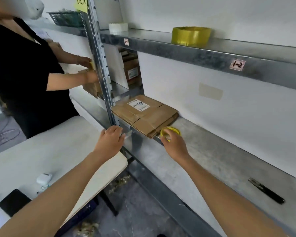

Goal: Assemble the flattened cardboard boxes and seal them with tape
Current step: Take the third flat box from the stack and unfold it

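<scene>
Brown flattened cardboard boxes (pixel 144 115) with white label, yellow tape roll (pixel 170 131), grey metal shelf (pixel 212 158), black scissors (pixel 266 191), white bench (pixel 41 151)

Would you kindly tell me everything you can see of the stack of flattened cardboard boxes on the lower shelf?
The stack of flattened cardboard boxes is brown, several sheets thick, with creased flaps and cut slots showing. A white printed label is stuck on the top sheet. The stack lies flat on the grey lower shelf, its left end by the metal upright. The right hand holds a yellow tape roll at its near corner; whether the roll touches the stack is unclear.
</scene>
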